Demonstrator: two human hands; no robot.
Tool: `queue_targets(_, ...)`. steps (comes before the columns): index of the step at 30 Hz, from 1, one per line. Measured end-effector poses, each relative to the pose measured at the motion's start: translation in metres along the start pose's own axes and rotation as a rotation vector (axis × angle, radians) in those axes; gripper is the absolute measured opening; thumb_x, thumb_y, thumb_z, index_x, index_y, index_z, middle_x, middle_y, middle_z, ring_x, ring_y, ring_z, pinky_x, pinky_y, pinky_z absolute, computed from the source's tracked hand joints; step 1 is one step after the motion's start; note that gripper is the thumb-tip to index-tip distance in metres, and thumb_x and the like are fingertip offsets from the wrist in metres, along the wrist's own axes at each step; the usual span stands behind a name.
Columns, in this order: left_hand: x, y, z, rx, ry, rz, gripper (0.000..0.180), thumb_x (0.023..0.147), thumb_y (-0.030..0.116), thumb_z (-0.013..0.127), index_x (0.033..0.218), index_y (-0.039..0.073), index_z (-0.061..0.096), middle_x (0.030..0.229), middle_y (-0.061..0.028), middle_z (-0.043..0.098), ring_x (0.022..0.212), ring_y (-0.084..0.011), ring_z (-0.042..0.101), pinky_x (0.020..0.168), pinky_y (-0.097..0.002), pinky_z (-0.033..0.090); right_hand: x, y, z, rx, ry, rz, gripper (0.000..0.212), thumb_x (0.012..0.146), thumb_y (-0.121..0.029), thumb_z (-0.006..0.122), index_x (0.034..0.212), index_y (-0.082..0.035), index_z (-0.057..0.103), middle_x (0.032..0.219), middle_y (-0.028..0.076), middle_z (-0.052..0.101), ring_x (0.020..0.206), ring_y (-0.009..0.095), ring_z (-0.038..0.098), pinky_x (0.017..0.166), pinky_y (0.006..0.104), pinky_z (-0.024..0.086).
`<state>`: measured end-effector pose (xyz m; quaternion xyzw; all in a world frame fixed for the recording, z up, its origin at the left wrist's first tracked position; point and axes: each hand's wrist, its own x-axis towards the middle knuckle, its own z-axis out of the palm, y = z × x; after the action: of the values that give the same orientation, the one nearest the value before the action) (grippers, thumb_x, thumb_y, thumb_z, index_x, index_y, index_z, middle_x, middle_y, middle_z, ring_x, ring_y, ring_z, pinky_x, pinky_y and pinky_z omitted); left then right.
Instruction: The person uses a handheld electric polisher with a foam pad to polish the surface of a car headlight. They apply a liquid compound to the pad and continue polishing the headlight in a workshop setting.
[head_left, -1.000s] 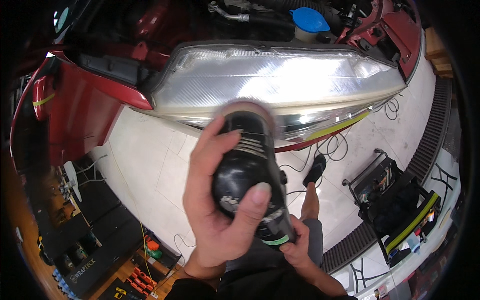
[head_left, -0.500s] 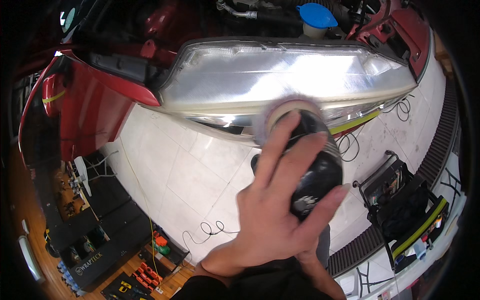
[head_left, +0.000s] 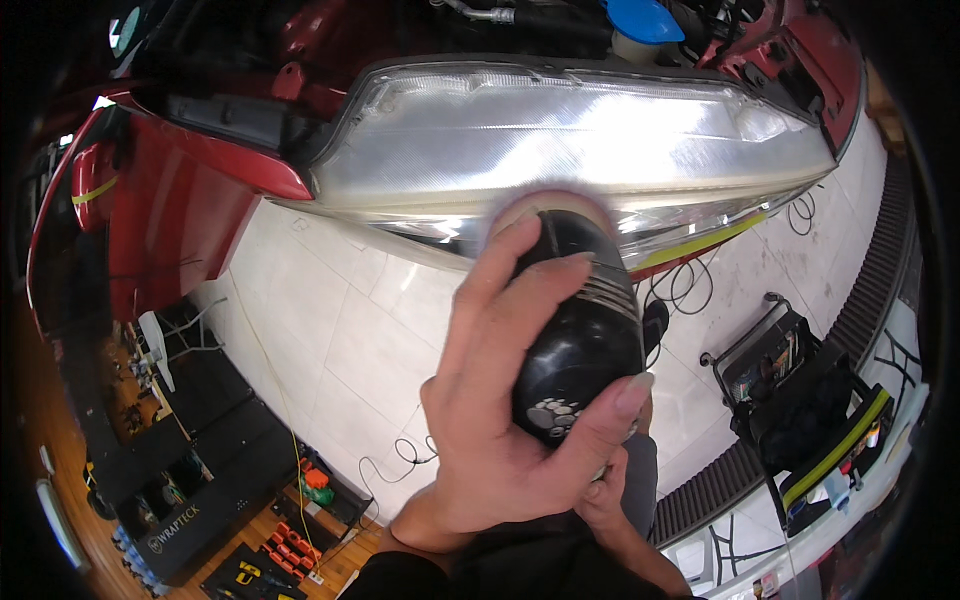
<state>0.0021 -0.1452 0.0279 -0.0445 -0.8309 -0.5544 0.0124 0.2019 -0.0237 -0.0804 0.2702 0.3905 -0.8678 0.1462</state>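
A black electric polisher (head_left: 585, 345) with a pale paw mark is held against the lower edge of a large clear headlight (head_left: 480, 140) on a red car. Its round pad (head_left: 592, 208) is smeared by motion and touches the lens edge. My left hand (head_left: 490, 400) is wrapped over the polisher body from above, fingers toward the pad and thumb along the right side. Lower down, my right hand (head_left: 605, 490) is closed around the rear part of the polisher, largely hidden behind my left hand and the tool.
A red fender panel (head_left: 165, 220) stands at left. Below it are a black bench (head_left: 190, 480) and orange tools (head_left: 290, 550) on wood flooring. At right, a black rolling seat (head_left: 765, 350) stands by a dark floor grate (head_left: 890, 230). Cables (head_left: 685, 285) lie on white tiles.
The polisher and both hands have shifted left along the headlight's lower edge. The headlight sits slightly higher in view, and more of the right hand shows.
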Motion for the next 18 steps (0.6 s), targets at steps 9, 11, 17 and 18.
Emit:
queue_targets(9,-0.003,-0.004,-0.016,-0.188,0.156,-0.143,0.077,0.085,0.043,0.079,0.141,-0.002,0.053,0.152,-0.0288,0.046,0.134,-0.0337,0.054,0.114,-0.043,0.041,0.009,-0.011,0.011,-0.075,-0.125,0.024,0.092,0.076,-0.052,0.09,0.135,0.011,0.056,0.115,0.009,0.068,0.105,0.015,0.064,0.095,0.0302,0.048)
queue_targets(11,-0.004,-0.006,-0.021,-0.249,0.173,-0.14,0.072,0.086,0.036,0.079,0.141,-0.001,0.053,0.154,-0.0269,0.044,0.134,-0.0323,0.053,0.112,-0.0415,0.042,0.011,-0.013,0.016,-0.15,-0.121,0.031,0.095,0.075,-0.06,0.088,0.131,0.01,0.058,0.113,0.008,0.069,0.105,0.014,0.064,0.094,0.0288,0.048)
queue_targets(17,-0.005,-0.009,-0.032,-0.233,0.248,-0.156,0.07,0.09,0.044,0.073,0.141,0.001,0.052,0.155,-0.0264,0.043,0.135,-0.0321,0.052,0.114,-0.0419,0.041,0.016,-0.01,0.018,-0.171,-0.186,0.009,0.088,0.075,-0.046,0.092,0.134,0.009,0.057,0.114,0.009,0.069,0.105,0.014,0.064,0.096,0.0287,0.047)
queue_targets(18,-0.005,-0.008,-0.035,-0.237,0.259,-0.16,0.07,0.09,0.045,0.073,0.141,0.002,0.053,0.155,-0.0265,0.044,0.135,-0.0322,0.052,0.114,-0.042,0.041,0.016,-0.009,0.018,-0.148,-0.207,0.004,0.084,0.075,-0.038,0.094,0.135,0.008,0.057,0.115,0.01,0.069,0.105,0.014,0.064,0.096,0.0291,0.047)
